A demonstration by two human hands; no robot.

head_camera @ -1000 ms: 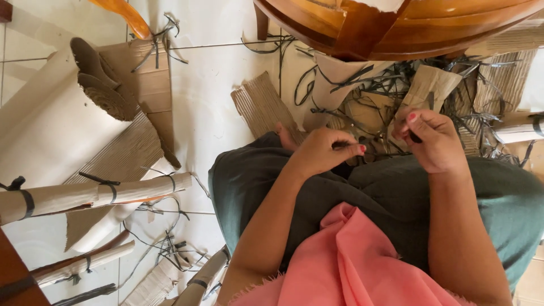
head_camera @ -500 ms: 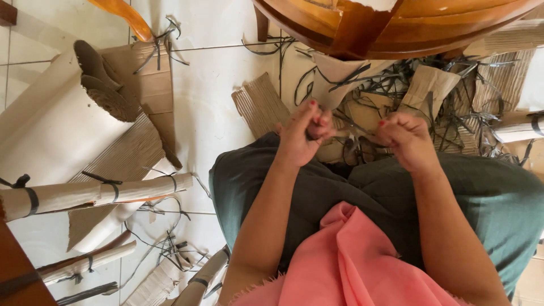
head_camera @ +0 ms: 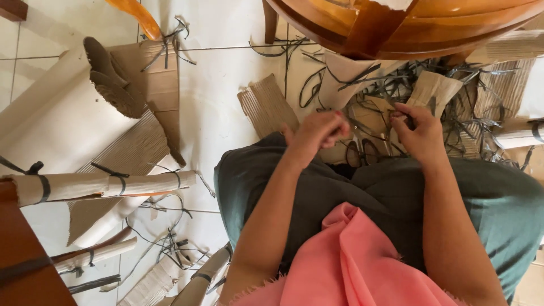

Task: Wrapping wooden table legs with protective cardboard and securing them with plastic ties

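My left hand (head_camera: 317,132) hovers over my knees with its fingertips pinched together; I see nothing in it. A hand's width to the right, my right hand (head_camera: 418,135) pinches the end of a thin dark strip (head_camera: 403,115). On the floor between the hands lies a pair of scissors (head_camera: 362,148) with dark handles. Just beyond the hands is a tangle of dark strips (head_camera: 391,85) mixed with pieces of brown paper (head_camera: 433,90). A pink cloth (head_camera: 351,266) covers my lap.
A round wooden table (head_camera: 408,22) overhangs the pile at the top. A corrugated cardboard piece (head_camera: 266,105) lies left of my knee. Rolled paper tubes (head_camera: 102,184) tied with dark bands and cardboard sheets (head_camera: 130,144) cover the tiled floor on the left.
Both hands have moved forward off my lap towards the pile and have drawn a little apart. The left hand's fingers have closed into a pinch.
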